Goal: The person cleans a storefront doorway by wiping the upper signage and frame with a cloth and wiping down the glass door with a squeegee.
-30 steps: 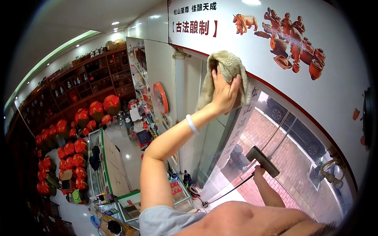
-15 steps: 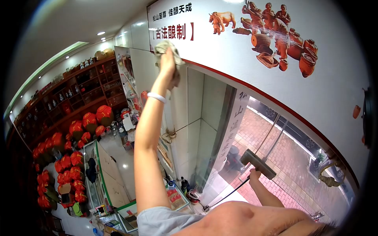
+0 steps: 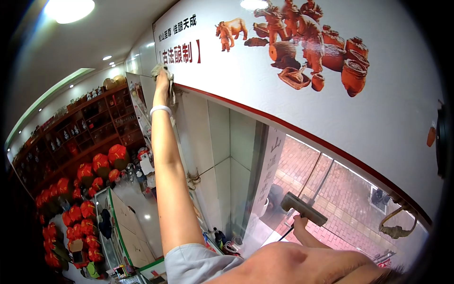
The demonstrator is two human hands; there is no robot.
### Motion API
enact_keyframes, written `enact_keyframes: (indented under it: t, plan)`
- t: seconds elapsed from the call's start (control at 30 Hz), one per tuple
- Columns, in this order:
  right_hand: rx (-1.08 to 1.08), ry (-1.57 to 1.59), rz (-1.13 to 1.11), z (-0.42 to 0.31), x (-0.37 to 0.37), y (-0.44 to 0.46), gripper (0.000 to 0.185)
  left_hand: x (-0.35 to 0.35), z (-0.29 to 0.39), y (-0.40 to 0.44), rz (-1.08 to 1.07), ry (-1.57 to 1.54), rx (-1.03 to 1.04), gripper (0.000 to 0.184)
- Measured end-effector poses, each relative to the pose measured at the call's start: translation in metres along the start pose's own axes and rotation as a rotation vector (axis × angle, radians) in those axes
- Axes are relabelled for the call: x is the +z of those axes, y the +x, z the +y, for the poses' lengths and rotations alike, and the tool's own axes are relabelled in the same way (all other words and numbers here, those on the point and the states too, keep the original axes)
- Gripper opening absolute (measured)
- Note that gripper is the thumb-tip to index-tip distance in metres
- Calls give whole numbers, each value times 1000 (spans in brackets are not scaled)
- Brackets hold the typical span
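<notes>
My left hand [image 3: 162, 84], with a white bracelet on the wrist, is stretched far up at upper left. Its fingers press a crumpled grey-beige cloth [image 3: 163, 72] against the lower left corner of a white sign panel [image 3: 213, 75], near the red lettering. Low at the right, my right hand [image 3: 300, 225] is closed round a window squeegee [image 3: 304, 209] just below its wide grey head. Part of the squeegee's dark thin pole shows below the hand; its far end is hidden.
A red-edged opening and glass run under the panel, with brick paving [image 3: 326, 189] outside. A coiled ring-like object [image 3: 397, 227] hangs at right. Below left are red-covered jars [image 3: 85, 173], wooden shelves [image 3: 85, 125] and a glass counter [image 3: 125, 222].
The view has shifted, and the sign now lies further left. My left hand and cloth appear further left and lower, at the panel's corner. My right hand still grips the squeegee.
</notes>
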State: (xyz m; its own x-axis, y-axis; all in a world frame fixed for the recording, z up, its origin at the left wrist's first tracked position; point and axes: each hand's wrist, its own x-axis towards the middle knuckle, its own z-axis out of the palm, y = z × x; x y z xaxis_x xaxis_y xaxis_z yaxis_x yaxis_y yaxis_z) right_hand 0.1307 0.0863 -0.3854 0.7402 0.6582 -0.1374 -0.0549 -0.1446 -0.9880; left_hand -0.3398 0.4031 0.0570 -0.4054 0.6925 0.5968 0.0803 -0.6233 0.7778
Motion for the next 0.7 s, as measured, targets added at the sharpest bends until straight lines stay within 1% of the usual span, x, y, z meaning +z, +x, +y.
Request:
enact_keyframes:
  t: [0.03,0.07,0.1,0.13,0.23,0.27,0.33,0.37,0.4,0.47,0.5,0.53,0.6,0.63,0.67,0.7]
  plan:
    - [-58,-7,21,7,1,2,45,-3,-9,10,-4,-5,8,57]
    - [-116,-16,43,8,1,1,46,-3,-6,9,22,17,-30,58]
    - [-53,-26,28,8,0,2,45,1,-3,11,45,36,-67,60]
    - [-59,-18,36,6,0,3,45,-1,-4,6,46,5,-32,61]
    - [178,-46,50,-27,-1,-17,42,6,-5,12,75,-6,-34,61]
    - [175,-35,54,-24,0,-13,42,10,-2,10,65,-27,-41,61]
    - [78,-128,73,-2,1,1,39,10,3,7,53,-60,-60,61]
    - [-60,-37,135,17,5,8,37,8,3,6,50,-73,-75,60]
    - [-53,-39,129,21,3,12,37,4,3,5,48,-79,-93,60]
    - [71,-89,78,25,2,18,35,7,6,7,44,-96,-5,56]
    - [34,-117,99,6,2,3,33,10,25,-6,11,-78,25,54]
    - [34,-115,94,7,3,3,33,16,51,-22,-27,-61,59,53]
    - [-71,-116,128,8,4,5,34,28,80,-24,-99,-126,210,52]
    - [9,-73,108,-2,4,-2,36,37,105,-34,-115,-115,254,51]
    - [10,-74,104,-3,5,-2,36,45,133,-49,-128,-105,296,51]
    - [-7,-64,109,-4,5,-3,35,52,155,-64,-188,-68,386,50]
